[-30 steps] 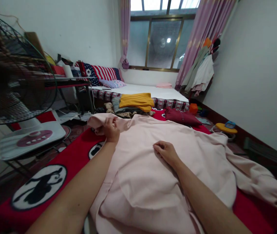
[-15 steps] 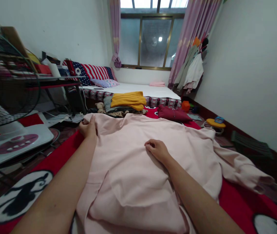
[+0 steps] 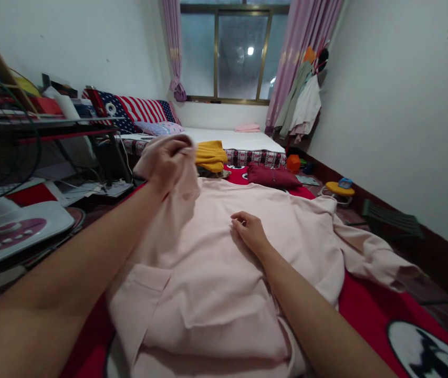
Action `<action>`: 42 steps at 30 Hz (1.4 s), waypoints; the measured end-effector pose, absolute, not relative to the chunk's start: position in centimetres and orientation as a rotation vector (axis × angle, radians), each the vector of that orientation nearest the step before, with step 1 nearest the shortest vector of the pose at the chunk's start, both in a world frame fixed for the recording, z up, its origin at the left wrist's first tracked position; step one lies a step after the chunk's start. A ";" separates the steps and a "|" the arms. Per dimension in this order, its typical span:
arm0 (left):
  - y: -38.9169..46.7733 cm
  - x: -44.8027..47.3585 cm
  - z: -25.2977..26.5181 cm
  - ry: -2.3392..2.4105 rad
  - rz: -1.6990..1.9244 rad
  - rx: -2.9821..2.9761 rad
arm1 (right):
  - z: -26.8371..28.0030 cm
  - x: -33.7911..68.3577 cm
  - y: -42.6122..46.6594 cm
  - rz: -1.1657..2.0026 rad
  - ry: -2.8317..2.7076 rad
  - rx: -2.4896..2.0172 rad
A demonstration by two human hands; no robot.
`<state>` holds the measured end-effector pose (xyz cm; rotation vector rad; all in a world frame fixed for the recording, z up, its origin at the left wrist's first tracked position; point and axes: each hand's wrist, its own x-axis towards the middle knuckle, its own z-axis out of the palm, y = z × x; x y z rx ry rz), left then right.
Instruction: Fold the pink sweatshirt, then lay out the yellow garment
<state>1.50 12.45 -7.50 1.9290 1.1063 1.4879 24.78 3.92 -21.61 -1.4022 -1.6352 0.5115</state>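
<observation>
A pale pink long-sleeved sweatshirt (image 3: 224,273) lies spread out before me, its lower part folded and creased. My left hand (image 3: 168,163) is closed around the cloth at its upper left side and holds that part raised in a bunch. On the middle of the sweatshirt rests my right hand (image 3: 249,228), with its fingers curled together; whether they pinch any cloth is hidden. The other sleeve (image 3: 377,254) stretches out to the right, beyond my right hand.
Beneath the sweatshirt is a red blanket (image 3: 365,299) with black-and-white patches. Yellow folded cloth (image 3: 210,155) and a dark red folded garment (image 3: 273,176) lie beyond. A fan base (image 3: 19,231) stands left, a yellow stool (image 3: 340,189) right, a bed (image 3: 208,137) behind.
My left hand has lifted the upper left side of the sweatshirt off the blanket and moved it up and to the right. My right hand stays on the middle of the cloth.
</observation>
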 end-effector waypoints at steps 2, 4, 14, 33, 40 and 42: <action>10.9 5.3 -8.1 0.860 1.145 2.120 | -21.7 25.0 3.9 0.489 -1.605 -1.430; 9.7 7.7 -9.3 0.596 0.787 2.293 | -21.7 25.2 3.8 0.457 -1.668 -1.462; 5.9 -1.3 -12.6 1.031 0.530 2.573 | -21.0 24.7 3.0 0.328 -1.805 -1.383; -0.6 -6.9 -10.5 1.312 0.652 1.533 | -20.5 24.2 3.2 0.316 -1.688 -1.344; -3.5 1.7 -9.9 0.725 0.233 1.443 | -20.9 27.4 5.0 0.312 -1.187 -1.303; -3.4 3.6 -10.7 0.687 -0.039 1.591 | -21.8 28.3 5.8 0.377 -1.135 -1.373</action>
